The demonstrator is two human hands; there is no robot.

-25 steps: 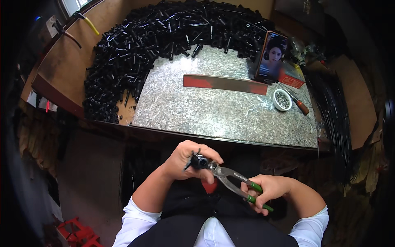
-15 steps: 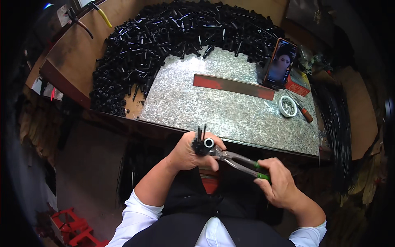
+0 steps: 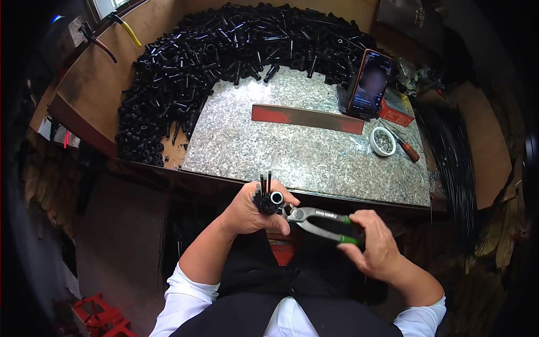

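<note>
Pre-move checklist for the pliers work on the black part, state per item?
1. Left hand grips the small black tubular plastic part with thin black rods standing up from it: ok.
2. Right hand wraps the green handles of the steel pliers: ok.
3. Pliers nose meets the part: ok, it sits right beside the part's open end; whether it bites cannot tell.
4. Left fingers away from the pliers nose: not ok, they lie right by it.
5. Work held over the speckled metal bench top: not ok, it is in front of the near edge, above the lap.
6. Pile of black plastic parts at the far left of the bench: ok.
</note>
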